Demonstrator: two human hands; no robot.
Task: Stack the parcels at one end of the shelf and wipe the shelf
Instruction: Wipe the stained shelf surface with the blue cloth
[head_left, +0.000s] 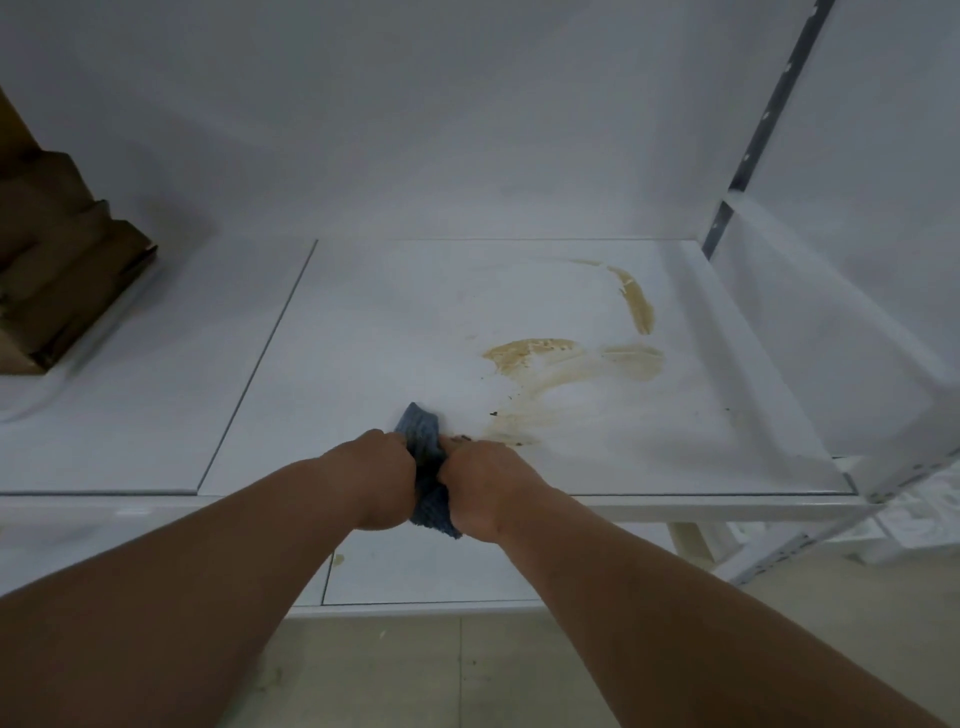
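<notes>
A blue cloth (422, 436) is bunched between both my hands above the front edge of the white shelf (363, 338). My left hand (376, 480) grips its left side and my right hand (485, 486) grips its right side, knuckles up. Brown smeared stains (571, 358) spread over the shelf's right half, with a streak further back. Brown cardboard parcels (57, 260) are stacked at the shelf's far left end, partly cut off by the frame.
A grey metal upright (748, 161) stands at the shelf's back right corner. A lower white shelf (415, 577) shows under my arms, with a small brown spot. Beige floor tiles lie below. White items sit low on the right.
</notes>
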